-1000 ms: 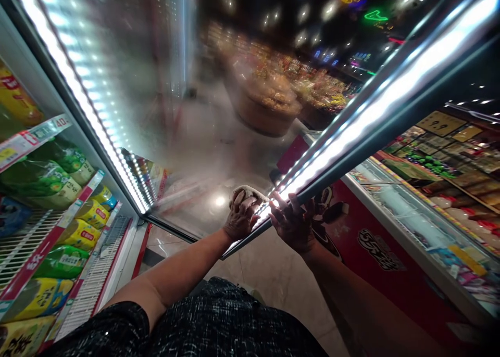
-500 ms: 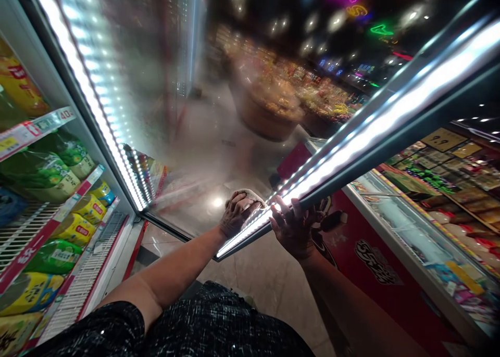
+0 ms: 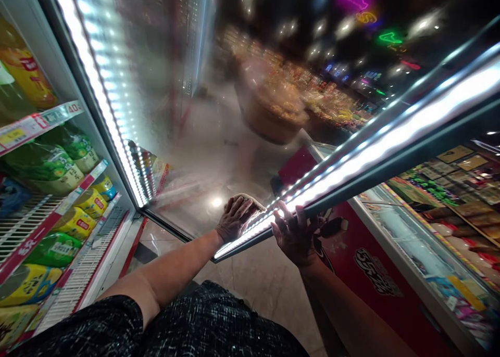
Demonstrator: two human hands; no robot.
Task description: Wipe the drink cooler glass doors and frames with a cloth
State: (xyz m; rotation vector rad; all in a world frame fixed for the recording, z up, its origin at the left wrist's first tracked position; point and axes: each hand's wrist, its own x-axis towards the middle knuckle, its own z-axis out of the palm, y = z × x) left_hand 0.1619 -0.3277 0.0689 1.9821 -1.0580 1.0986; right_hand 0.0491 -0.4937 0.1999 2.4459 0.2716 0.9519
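Note:
A glass cooler door [image 3: 203, 149] stands swung open before me, with bright light strips along its frame. My left hand [image 3: 235, 216] presses a pale cloth [image 3: 253, 200] against the inner side of the glass, low down beside the lit edge. The fingers lie over the cloth, and part of it is hidden beneath them. My right hand [image 3: 294, 234] grips the door's outer edge frame [image 3: 332, 203], fingers curled over the light strip. The glass looks hazy.
To the left are cooler shelves [image 3: 58, 201] with bottles [image 3: 42, 169] and yellow and green packets [image 3: 60, 247]. A red chest freezer [image 3: 375, 273] stands on the right. Through the glass, a round produce display [image 3: 269, 112] shows beyond the tiled floor [image 3: 250, 273].
My left hand has shifted slightly down with the cloth, its fingers now straighter. My right hand keeps its hold on the door edge. The view has tilted a little.

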